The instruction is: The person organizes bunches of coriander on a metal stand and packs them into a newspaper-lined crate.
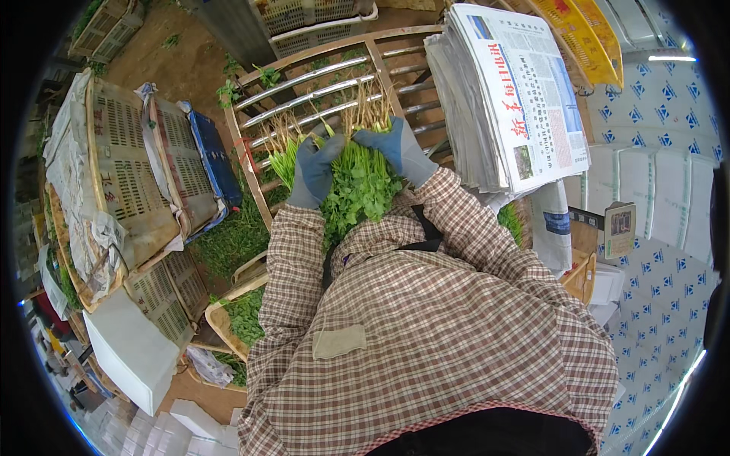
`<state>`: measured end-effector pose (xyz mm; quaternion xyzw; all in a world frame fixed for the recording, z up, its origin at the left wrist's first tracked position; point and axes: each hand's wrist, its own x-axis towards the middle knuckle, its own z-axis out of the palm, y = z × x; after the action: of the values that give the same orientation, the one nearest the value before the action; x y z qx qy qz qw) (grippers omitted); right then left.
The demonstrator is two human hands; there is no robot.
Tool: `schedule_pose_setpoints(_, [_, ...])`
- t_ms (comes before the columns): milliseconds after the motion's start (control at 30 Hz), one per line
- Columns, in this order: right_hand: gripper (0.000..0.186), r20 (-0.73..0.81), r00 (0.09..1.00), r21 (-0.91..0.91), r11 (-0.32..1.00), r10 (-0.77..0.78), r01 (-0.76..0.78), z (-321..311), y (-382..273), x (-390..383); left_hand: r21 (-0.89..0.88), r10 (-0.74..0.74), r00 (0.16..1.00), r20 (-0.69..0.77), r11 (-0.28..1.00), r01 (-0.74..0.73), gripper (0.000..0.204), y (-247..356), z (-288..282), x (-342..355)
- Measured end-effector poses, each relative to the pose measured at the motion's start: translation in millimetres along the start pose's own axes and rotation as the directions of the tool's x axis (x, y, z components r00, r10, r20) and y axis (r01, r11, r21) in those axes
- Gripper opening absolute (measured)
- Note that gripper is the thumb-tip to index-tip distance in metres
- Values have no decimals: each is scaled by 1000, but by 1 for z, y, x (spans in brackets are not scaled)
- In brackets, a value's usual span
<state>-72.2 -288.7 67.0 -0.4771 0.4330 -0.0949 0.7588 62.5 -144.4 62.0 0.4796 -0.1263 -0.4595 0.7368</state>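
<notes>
My left hand, in a blue-grey glove, curls its fingers round a bunch of leafy greens with pale roots and stems pointing away from me. My right hand, gloved the same way, grips the right side of that bunch near the root end, thumb across the stems. The greens lie over a metal rack of bars in a rusty frame, their leaves reaching down to my checked clothing. More pale-green stems show just left of my left hand.
A tall newspaper stack stands at the right of the rack, with a yellow crate behind. Stacked plastic crates fill the left, loose greens between them and me. A white foam box is lower left; pale wrapped boxes line the right.
</notes>
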Motion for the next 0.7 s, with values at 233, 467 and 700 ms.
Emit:
schedule_pose_setpoints(233, [67,64,994,119,989,-92,84,11,-9,-14,-686,-227,967,113,686,241,30,-17,-34,9])
schedule_pose_setpoints(467, [48,85,996,91,996,-32,24,28,-34,-32,-98,-120,953,-279,991,96,29,3,17,-6])
schedule_pose_setpoints(700, [44,108,994,279,960,-23,-8,11,-6,-14,-113,-123,983,-138,988,108,20,8,12,-13])
